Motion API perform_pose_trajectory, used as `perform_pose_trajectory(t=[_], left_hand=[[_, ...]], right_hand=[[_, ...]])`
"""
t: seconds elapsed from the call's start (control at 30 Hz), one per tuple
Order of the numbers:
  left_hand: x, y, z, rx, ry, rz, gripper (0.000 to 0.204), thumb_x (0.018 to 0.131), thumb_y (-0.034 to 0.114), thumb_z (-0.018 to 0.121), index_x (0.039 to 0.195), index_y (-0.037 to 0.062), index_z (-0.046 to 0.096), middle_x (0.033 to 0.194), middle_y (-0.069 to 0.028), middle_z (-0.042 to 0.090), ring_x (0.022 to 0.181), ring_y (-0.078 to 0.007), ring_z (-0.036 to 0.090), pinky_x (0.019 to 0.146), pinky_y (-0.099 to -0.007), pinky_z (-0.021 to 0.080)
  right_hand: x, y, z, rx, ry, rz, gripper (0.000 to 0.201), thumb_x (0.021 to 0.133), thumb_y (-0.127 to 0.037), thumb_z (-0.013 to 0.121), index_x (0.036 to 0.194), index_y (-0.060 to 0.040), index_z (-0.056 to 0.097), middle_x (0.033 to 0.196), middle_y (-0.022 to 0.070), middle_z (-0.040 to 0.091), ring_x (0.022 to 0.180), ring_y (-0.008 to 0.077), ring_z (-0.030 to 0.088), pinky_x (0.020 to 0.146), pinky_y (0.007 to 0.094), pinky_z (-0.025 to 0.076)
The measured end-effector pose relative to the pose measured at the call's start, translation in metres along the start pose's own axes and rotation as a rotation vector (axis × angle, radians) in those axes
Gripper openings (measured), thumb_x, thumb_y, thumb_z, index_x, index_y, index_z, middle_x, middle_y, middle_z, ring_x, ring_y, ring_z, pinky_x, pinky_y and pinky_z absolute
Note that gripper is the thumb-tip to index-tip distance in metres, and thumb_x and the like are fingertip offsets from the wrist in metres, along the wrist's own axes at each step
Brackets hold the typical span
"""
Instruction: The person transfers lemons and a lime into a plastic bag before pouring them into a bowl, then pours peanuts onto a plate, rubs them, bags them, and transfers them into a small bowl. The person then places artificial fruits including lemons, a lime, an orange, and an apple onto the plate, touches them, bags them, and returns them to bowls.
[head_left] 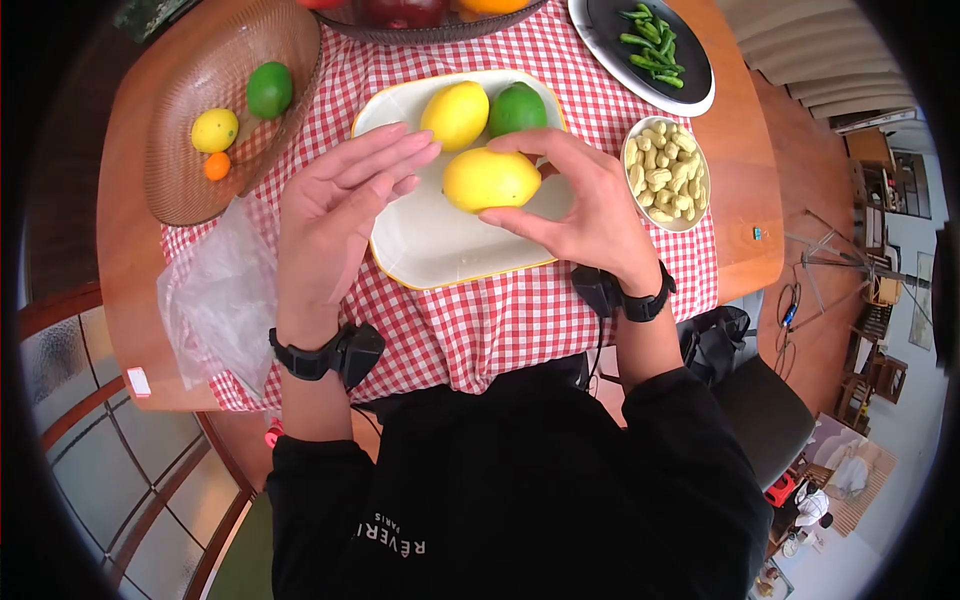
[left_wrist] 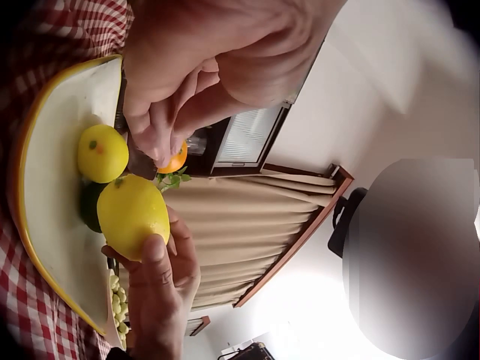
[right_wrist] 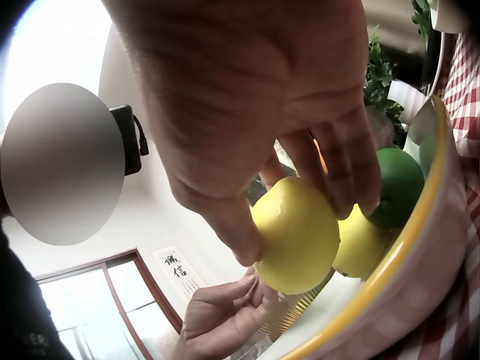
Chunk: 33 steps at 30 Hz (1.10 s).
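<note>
Between thumb and fingers, my right hand [head_left: 592,205] pinches a yellow lemon [head_left: 490,181] above the white dish [head_left: 430,255] with a yellow rim. To the left of that lemon is my left hand [head_left: 338,205], its fingers extended toward it and nothing in its grasp. A second lemon [head_left: 456,112] and a green lime [head_left: 519,107] lie side by side at the far side of the dish. In the right wrist view the held lemon [right_wrist: 296,236] overlaps the lemon [right_wrist: 360,244] behind it, and the lime [right_wrist: 400,187] is beyond my fingers.
A brownish glass basket [head_left: 165,165] at the left holds a lime, a small lemon and a tiny orange fruit. A plastic bag [head_left: 215,300] lies below it. Peanuts [head_left: 665,170] fill a bowl at right, near a black plate [head_left: 600,25] of green peppers. Behind stands a fruit bowl [head_left: 430,35].
</note>
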<state>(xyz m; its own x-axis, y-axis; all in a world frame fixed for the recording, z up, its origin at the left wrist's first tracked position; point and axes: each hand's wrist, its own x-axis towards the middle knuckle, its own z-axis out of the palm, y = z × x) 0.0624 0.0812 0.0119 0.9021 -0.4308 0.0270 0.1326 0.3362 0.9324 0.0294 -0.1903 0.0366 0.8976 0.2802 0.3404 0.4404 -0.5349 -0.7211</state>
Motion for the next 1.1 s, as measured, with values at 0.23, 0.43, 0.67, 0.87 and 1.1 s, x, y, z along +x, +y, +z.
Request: perform_pose_trajectory(t=[0.23,0.43,0.67,0.87,1.1], left_hand=[[0.001,0.001,0.001,-0.128,0.109,0.014,0.042,0.104,-0.004,0.059,0.145,-0.0111,0.055,0.145,-0.0279,0.063,0.136,-0.0357,0.063,0.112,-0.039,0.052],[0.001,-0.007,-0.005,-0.152,0.141,0.082,0.042,0.094,-0.012,0.07,0.135,-0.0091,0.063,0.128,-0.0207,0.072,0.115,-0.0271,0.072,0.105,-0.0363,0.056],[-0.002,-0.01,-0.005,-0.135,0.138,0.148,0.039,0.088,-0.016,0.075,0.126,-0.0086,0.066,0.115,-0.018,0.076,0.107,-0.0211,0.074,0.098,-0.0323,0.06],[-0.004,-0.007,0.001,-0.08,0.206,0.114,0.034,0.09,-0.014,0.075,0.123,-0.0098,0.066,0.113,-0.0237,0.077,0.107,-0.0269,0.077,0.095,-0.0355,0.064],[-0.002,-0.002,0.005,-0.13,0.261,0.068,0.034,0.098,-0.01,0.067,0.131,-0.0131,0.061,0.127,-0.0287,0.072,0.117,-0.0352,0.073,0.104,-0.0414,0.062]], right_hand=[[0.001,0.003,0.003,-0.055,0.049,-0.106,0.044,0.081,-0.025,0.091,0.119,-0.0078,0.076,0.11,0.0129,0.076,0.1,0.0321,0.074,0.088,0.0401,0.06],[0.004,0.003,0.002,-0.048,0.046,-0.117,0.044,0.081,-0.023,0.09,0.119,-0.0071,0.076,0.111,0.0118,0.076,0.101,0.0315,0.074,0.09,0.0399,0.06],[0.002,0.003,0.004,-0.041,0.036,-0.123,0.043,0.082,-0.024,0.09,0.119,-0.0069,0.077,0.111,0.0119,0.076,0.101,0.0318,0.074,0.09,0.0403,0.06],[0.002,0.004,0.004,-0.069,0.019,-0.12,0.043,0.082,-0.025,0.09,0.119,-0.0071,0.077,0.11,0.0122,0.076,0.101,0.0324,0.074,0.089,0.0404,0.06],[0.004,0.003,0.004,-0.061,0.015,-0.109,0.044,0.082,-0.025,0.09,0.119,-0.0073,0.077,0.109,0.0122,0.077,0.099,0.0324,0.075,0.089,0.0403,0.06]])
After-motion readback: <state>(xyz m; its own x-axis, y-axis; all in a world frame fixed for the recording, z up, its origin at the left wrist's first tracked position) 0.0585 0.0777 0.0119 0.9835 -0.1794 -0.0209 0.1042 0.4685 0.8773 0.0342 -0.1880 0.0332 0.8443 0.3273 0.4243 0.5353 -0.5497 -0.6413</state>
